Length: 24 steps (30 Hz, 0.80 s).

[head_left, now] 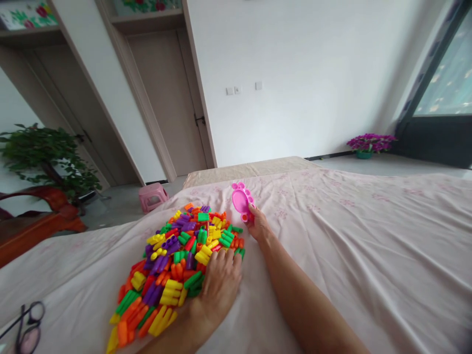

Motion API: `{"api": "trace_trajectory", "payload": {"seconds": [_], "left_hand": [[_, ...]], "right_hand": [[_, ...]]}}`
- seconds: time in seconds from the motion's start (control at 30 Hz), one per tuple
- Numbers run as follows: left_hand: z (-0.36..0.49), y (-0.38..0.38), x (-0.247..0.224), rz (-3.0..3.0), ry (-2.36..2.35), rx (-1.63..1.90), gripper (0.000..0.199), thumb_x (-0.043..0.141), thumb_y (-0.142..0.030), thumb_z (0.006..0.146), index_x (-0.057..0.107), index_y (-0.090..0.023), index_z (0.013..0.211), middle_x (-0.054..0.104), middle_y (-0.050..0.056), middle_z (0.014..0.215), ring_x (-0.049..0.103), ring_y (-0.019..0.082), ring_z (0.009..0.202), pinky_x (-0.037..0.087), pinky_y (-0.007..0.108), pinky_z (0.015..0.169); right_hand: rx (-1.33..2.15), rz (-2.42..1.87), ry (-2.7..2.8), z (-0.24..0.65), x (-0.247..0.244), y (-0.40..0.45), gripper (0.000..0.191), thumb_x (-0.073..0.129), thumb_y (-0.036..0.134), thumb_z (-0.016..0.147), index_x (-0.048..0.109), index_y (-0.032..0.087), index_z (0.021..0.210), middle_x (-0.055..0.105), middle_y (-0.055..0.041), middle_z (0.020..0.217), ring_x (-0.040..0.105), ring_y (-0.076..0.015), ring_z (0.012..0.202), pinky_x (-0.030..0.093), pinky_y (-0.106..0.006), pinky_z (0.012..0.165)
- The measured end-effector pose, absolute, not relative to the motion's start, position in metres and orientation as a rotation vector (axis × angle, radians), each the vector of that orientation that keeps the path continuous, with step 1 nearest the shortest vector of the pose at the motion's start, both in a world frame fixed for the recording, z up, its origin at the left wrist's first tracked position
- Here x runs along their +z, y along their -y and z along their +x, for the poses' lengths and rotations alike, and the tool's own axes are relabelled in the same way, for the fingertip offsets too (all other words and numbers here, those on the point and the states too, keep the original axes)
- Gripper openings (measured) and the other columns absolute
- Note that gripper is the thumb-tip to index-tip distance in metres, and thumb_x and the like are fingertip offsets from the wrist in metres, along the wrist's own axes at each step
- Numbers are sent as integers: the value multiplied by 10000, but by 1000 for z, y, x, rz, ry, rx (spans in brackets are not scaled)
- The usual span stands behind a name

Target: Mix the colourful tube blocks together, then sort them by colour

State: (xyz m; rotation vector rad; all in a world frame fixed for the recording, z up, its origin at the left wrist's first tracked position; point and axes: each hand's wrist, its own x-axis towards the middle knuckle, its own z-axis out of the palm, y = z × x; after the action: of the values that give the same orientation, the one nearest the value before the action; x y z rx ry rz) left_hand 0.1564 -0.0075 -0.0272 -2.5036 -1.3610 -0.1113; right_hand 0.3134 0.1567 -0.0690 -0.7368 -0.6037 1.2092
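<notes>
**My right hand grips a bright pink, foot-shaped plastic tray while my left rests on a heap of colourful plastic blocks**

My right hand [256, 222], near the centre of the frame, is closed on the lower edge of the bright pink, foot-shaped plastic tray [240, 200], which I hold tilted just beside the heap's upper right side. Small round hollows run around its oval middle, and something orange shows in the lowest one.

My left hand [222, 275] lies palm down on the right edge of the heap of colourful plastic blocks [173, 255], its fingers bent; I cannot tell whether they pinch a piece. The ribbed, tube-like blocks are red, orange, yellow, green and purple, and spread from the centre towards the lower left of the frame.

Under everything is a wrinkled, pale pink floral cloth [354, 236]. A pair of dark-framed glasses [30, 322] lies at the lower left, and a pink plastic stool [153, 196] stands on the floor beyond the cloth, left of centre.
</notes>
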Motion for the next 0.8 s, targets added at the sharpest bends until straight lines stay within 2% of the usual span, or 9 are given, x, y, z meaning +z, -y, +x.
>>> {"api": "trace_trajectory", "payload": {"seconds": [0.13,0.23,0.3,0.4,0.47,0.53,0.63,0.73,0.8], "left_hand": [[162,-1,-35,-2414,1426,-136,274,480,-132,911,665,-180,1106,683,124,1044,618,276,1016,463,471,939],[164,-1,-39,-2380,1458,-203,304,451,-98,910,663,-178,1112,693,130,1039,626,263,1038,447,450,967],[163,1,-39,-2402,1498,-259,306,447,-93,908,663,-176,1108,704,126,1021,638,257,1027,452,441,957],[155,0,-33,-2509,1568,-393,269,469,-109,898,671,-192,1055,722,93,974,664,252,975,474,428,898],[144,-4,-25,-2576,1638,-576,213,505,-165,902,676,-217,1018,737,65,966,680,240,949,486,402,863],[130,-12,-16,-2578,1786,-842,187,532,-248,911,677,-236,1028,752,50,992,693,224,944,498,369,843],[108,-28,-4,-2514,2050,-1296,247,541,-374,910,673,-229,1061,761,53,1009,708,212,930,521,332,815],[92,-41,2,-2491,2108,-1663,329,577,-449,873,685,-199,1059,769,65,993,719,223,918,537,319,808],[86,-45,2,-2499,2092,-1771,359,602,-462,849,698,-186,1057,773,70,978,725,231,914,546,319,805]], "right_hand": [[1284,-742,579,305,-69,-155,353,826,391,635,596,209,831,633,29,653,510,-106,489,426,-221,422],[1123,-901,680,299,-76,-156,332,780,421,660,618,191,836,639,15,677,525,-123,533,436,-242,473],[889,-1079,819,297,-83,-157,319,723,436,705,644,182,881,662,-8,737,578,-159,633,484,-275,571],[550,-1293,1057,298,-88,-153,424,625,458,794,650,168,1103,701,-84,998,630,-237,897,521,-367,796],[340,-1379,1181,299,-82,-146,506,573,472,844,609,158,1239,655,-141,1189,593,-281,1070,475,-437,939],[153,-1382,1303,299,-71,-135,492,530,471,889,609,169,1270,610,-156,1278,541,-299,1164,408,-469,1024],[147,-1203,1505,291,-49,-116,373,445,463,963,694,220,1098,671,-95,1111,571,-251,1056,421,-400,976],[444,-996,1611,276,-36,-101,452,398,500,987,664,204,773,616,-25,732,558,-171,723,447,-286,704],[652,-890,1610,264,-32,-95,475,442,539,960,598,196,672,535,4,628,492,-137,607,387,-253,585]]}}
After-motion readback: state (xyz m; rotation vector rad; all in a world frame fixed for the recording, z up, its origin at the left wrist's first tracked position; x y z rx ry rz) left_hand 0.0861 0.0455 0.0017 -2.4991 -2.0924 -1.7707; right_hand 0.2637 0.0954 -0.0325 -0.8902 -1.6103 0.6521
